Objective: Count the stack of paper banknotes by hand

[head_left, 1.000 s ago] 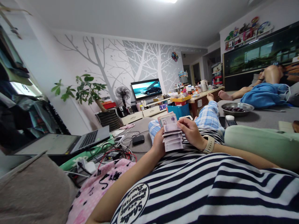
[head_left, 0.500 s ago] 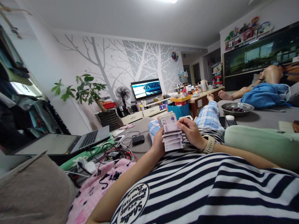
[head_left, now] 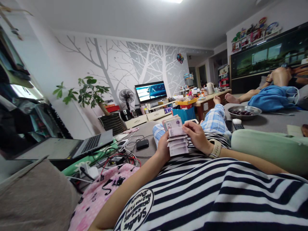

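Note:
Several purple-grey banknotes [head_left: 177,141] lie fanned in overlapping layers above my lap. My left hand [head_left: 164,148] grips the stack along its left side, its fingers mostly hidden behind the notes. At the upper right edge of the notes, my right hand [head_left: 196,136] pinches a banknote between thumb and fingers. A pale watch [head_left: 216,148] is on my right wrist. Behind the top note, some greenish and pinkish note edges show. The lowest notes hang over my striped shirt [head_left: 216,189].
On the left are an open laptop [head_left: 91,143], tangled cables and a black box [head_left: 142,144]. To the right are a metal bowl [head_left: 258,111] of dark round fruit, a remote [head_left: 238,126] and a green cushion [head_left: 264,147]. Another person's leg [head_left: 247,96] rests beyond the bowl.
The hands and banknotes hold almost the same position. Only the picture on the television has shifted slightly.

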`<state>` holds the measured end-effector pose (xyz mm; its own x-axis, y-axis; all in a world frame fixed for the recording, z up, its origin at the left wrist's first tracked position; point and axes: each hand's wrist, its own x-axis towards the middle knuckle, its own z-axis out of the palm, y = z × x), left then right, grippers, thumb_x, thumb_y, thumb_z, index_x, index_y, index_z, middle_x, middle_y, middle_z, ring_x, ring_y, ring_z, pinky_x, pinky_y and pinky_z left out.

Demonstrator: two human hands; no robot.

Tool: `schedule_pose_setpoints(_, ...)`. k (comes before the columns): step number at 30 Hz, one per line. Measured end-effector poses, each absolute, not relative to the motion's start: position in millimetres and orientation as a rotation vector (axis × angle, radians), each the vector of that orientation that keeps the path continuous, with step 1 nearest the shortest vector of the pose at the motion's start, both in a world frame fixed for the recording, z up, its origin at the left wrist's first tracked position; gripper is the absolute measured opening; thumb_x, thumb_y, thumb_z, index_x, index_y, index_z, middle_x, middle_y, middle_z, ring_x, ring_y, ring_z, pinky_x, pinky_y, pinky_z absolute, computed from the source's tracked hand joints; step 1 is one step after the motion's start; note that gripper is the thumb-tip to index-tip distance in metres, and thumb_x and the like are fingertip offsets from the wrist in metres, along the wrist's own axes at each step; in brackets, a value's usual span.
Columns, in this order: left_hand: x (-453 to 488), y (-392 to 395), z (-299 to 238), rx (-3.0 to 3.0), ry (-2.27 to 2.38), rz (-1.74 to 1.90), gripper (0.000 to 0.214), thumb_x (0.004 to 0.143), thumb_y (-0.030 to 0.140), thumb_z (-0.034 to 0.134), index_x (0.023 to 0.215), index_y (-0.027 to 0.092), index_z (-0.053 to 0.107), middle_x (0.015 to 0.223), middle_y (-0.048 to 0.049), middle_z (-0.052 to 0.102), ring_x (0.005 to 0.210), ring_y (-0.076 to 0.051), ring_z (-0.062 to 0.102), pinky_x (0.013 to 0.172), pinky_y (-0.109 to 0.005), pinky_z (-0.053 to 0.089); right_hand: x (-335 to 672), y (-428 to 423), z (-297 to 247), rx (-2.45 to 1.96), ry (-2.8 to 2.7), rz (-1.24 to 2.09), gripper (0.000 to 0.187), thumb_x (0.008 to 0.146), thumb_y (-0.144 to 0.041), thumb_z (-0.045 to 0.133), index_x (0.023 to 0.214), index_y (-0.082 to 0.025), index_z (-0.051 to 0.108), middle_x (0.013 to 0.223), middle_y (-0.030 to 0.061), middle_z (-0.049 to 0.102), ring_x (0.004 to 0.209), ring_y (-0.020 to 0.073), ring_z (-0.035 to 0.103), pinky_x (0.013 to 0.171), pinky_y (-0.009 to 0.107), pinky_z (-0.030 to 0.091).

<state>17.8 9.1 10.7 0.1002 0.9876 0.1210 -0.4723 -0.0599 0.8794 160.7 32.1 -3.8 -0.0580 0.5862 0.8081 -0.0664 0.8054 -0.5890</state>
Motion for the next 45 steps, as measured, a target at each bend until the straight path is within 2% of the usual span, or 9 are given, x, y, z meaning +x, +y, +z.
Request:
schedule_pose_setpoints(8,19.1,5.5,12.6,1.002,0.708,1.385,0.029,0.066,0.033,0.073,0.089,0.017,0.066,0.068,-0.0040,0.071,0.075,-0.024,0.070,0.071,-0.032,0.056,160.5,33.2,-5.0,-0.426,-1.548,0.568,0.020,0.086,-0.036,0.056,0.076,-0.019,0.058,0.069,-0.0019,0.051,0.065,0.0128,0.046,0.061,0.026,0.037)
schedule_pose_setpoints(21,21.1,3.6,15.5,0.898,0.701,1.363,0.028,0.070,0.033,0.072,0.092,0.017,0.067,0.071,-0.0064,0.072,0.082,-0.027,0.070,0.077,-0.035,0.056,159.6,30.6,-3.5,-0.433,-1.544,0.616,0.026,0.086,-0.042,0.056,0.075,-0.019,0.057,0.067,-0.0018,0.049,0.061,0.0123,0.043,0.058,0.026,0.036)
schedule_pose_setpoints(27,20.7,4.2,14.0,0.888,0.712,1.341,0.030,0.070,0.035,0.071,0.094,0.017,0.067,0.069,-0.0057,0.072,0.079,-0.027,0.070,0.075,-0.036,0.056,159.6,31.8,-4.7,-0.422,-1.545,0.617,0.022,0.085,-0.038,0.056,0.076,-0.019,0.058,0.068,-0.0018,0.050,0.062,0.0125,0.043,0.059,0.026,0.036)
schedule_pose_setpoints(45,18.6,9.3,11.0,0.905,0.669,1.320,0.038,0.072,0.037,0.070,0.103,0.017,0.067,0.074,-0.0073,0.073,0.078,-0.027,0.071,0.076,-0.036,0.056,160.0,32.3,-4.5,-0.433,-1.556,0.599,0.024,0.086,-0.041,0.056,0.075,-0.019,0.057,0.068,-0.0017,0.051,0.063,0.0129,0.045,0.060,0.026,0.037)
